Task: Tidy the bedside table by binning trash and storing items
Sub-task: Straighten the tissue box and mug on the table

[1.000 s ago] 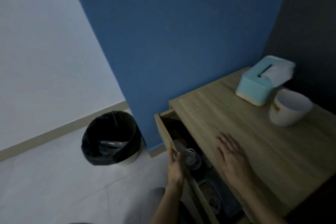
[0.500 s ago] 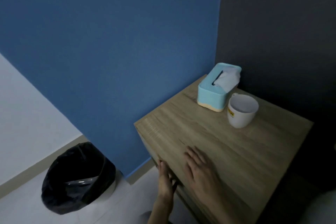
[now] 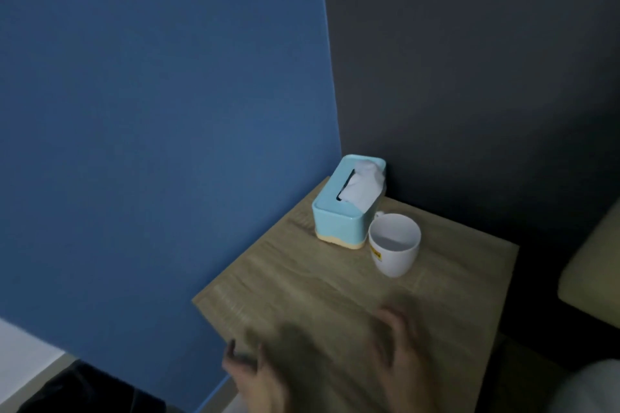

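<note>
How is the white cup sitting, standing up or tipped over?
Standing up. The white cup rests on its base on the bedside table, round opening facing up, right beside the blue tissue box.

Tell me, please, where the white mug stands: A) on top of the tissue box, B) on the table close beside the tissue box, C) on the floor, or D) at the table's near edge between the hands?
B: the white mug stands upright on the bedside table, close beside the blue tissue box near the back corner.
</note>
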Available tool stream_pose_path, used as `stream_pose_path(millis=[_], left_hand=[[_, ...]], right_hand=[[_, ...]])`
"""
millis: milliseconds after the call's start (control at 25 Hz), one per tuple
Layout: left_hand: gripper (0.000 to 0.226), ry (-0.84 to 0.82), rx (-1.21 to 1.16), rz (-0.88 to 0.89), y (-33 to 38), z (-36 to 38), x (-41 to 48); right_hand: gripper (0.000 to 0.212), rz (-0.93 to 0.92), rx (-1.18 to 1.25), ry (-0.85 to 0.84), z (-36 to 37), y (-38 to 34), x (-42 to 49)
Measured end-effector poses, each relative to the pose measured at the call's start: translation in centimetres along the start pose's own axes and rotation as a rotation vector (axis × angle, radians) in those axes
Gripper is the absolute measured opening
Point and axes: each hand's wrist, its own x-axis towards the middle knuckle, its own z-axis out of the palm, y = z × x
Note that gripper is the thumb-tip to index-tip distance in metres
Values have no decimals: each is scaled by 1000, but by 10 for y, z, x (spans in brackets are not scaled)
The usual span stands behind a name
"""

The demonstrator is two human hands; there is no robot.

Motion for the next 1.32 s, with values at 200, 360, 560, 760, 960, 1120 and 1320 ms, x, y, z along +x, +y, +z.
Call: stream_pose_path(millis=[200,360,560,760,960,1120,1320], left_hand=[[53,-382,236,450,46,51,-32],[62,-588,410,697,73,97,-32],[66,-726,788,985,99,152,-11],[58,-757,1092,1074,104,173,6],[50,-642,1146,1220,105,182,8],[69,-783,1535,1405,120,196,-5],[82,-914,1521,1273,114,199,11]], right_hand=[[116,454,123,-40,-23,-10,86],[106,412,179,-107,-9,6,111],[100,358,127,26,-24,24,119],[106,317,146,109,-31,36,122],[105,362,120,148,-31,34,125],[99,385,42,115,-29,33,125],[98,395,53,119,-26,33,127]])
